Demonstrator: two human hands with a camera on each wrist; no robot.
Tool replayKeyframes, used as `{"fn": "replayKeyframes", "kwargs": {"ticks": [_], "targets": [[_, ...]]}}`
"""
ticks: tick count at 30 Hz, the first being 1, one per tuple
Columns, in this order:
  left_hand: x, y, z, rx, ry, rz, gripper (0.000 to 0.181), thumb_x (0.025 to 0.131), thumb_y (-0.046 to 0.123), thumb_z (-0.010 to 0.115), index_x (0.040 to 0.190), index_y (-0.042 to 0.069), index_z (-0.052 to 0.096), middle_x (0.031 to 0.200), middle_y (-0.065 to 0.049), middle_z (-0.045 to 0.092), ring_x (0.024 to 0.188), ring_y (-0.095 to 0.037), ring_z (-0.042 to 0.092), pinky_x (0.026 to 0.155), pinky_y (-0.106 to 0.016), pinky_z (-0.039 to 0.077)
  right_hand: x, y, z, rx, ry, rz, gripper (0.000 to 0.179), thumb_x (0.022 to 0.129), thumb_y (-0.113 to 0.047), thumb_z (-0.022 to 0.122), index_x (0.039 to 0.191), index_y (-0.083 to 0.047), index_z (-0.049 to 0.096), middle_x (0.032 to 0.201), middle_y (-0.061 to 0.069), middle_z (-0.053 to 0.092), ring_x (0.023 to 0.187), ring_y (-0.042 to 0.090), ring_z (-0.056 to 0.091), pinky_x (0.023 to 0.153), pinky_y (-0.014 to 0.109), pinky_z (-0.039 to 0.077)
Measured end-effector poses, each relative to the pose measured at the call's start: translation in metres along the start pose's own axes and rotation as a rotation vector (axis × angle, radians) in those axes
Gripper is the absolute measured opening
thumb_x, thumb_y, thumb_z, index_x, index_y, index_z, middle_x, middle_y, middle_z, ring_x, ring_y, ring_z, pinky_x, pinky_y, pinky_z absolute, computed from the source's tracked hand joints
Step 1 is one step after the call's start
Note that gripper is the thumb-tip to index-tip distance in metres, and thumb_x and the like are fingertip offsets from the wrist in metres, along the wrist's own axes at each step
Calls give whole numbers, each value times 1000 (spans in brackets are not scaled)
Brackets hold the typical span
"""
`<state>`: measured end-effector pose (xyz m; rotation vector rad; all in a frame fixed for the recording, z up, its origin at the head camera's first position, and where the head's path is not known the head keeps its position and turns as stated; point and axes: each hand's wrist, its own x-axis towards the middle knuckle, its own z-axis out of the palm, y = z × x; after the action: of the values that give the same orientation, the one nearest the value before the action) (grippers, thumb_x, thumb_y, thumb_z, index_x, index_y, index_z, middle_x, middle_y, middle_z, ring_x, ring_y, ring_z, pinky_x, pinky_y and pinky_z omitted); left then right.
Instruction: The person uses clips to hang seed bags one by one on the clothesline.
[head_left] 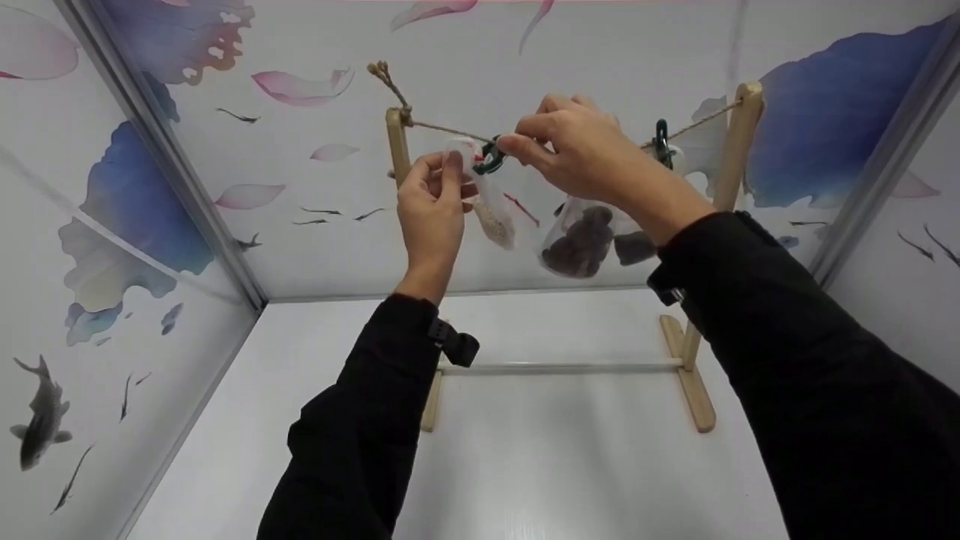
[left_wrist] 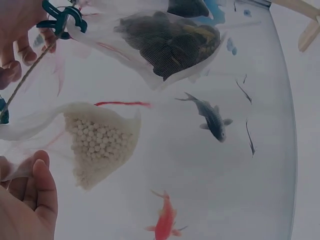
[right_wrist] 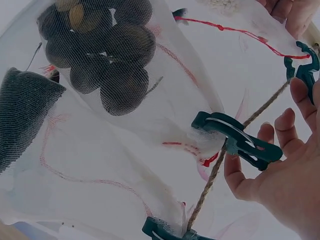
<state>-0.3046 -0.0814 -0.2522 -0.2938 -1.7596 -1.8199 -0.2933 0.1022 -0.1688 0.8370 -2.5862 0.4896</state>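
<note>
My left hand (head_left: 431, 202) pinches the gathered neck of a white mesh drawstring bag (head_left: 493, 217); small white balls (left_wrist: 102, 142) fill its lower end. Beside that neck, my right hand (head_left: 585, 142) grips a dark green clip (head_left: 491, 155) at the twine (right_wrist: 267, 104). The bag's red drawstring (right_wrist: 240, 31) runs to this clip in the right wrist view. Whether the clip bites the bag or the twine I cannot tell. A second green clip (right_wrist: 237, 140) fastens a mesh bag of dark rounded stones (right_wrist: 125, 60) to the twine, close to my right fingers.
The twine spans two wooden posts (head_left: 739, 146) of a stand with a low crossbar (head_left: 562, 366) and wooden feet (head_left: 690, 375). Further right hangs a bag with dark contents (head_left: 636, 247), near another green clip (head_left: 661, 144). Printed panels (head_left: 322, 247) enclose the white tabletop (head_left: 555, 465).
</note>
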Motion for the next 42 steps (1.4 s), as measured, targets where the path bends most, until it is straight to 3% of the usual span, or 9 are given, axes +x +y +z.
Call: {"fn": "replayKeyframes", "kwargs": {"ticks": [15, 24, 32, 42], "targets": [[-1, 3, 4, -14, -48, 19, 25, 105, 25, 58, 112, 2, 66, 94, -10, 72, 84, -20, 72, 74, -33, 57, -5, 2, 11, -76, 115, -55, 45, 106, -45, 50, 108, -5, 71, 99, 15, 60, 91, 35, 50, 79, 50, 43], [-3, -1, 3, -19, -88, 30, 26, 106, 23, 58, 114, -1, 65, 100, -15, 71, 88, -21, 72, 73, -33, 56, -9, 3, 13, -113, 27, 39, 62, 98, -65, 52, 122, -9, 62, 116, 14, 60, 116, 37, 50, 92, 62, 41], [-3, -2, 0, 4, -90, 34, 24, 105, 24, 58, 112, 2, 66, 100, -15, 70, 88, -21, 72, 72, -32, 55, -10, 3, 13, -137, 2, 34, 72, 97, -69, 49, 135, -8, 57, 121, 15, 60, 119, 36, 50, 94, 62, 41], [-7, -4, -13, 90, -140, 21, 26, 106, 29, 57, 116, 7, 67, 105, -9, 69, 90, -23, 71, 85, -39, 56, -16, 8, 17, -115, 64, -29, 53, 97, -53, 62, 128, -10, 59, 120, 12, 59, 116, 34, 49, 90, 56, 41]]}}
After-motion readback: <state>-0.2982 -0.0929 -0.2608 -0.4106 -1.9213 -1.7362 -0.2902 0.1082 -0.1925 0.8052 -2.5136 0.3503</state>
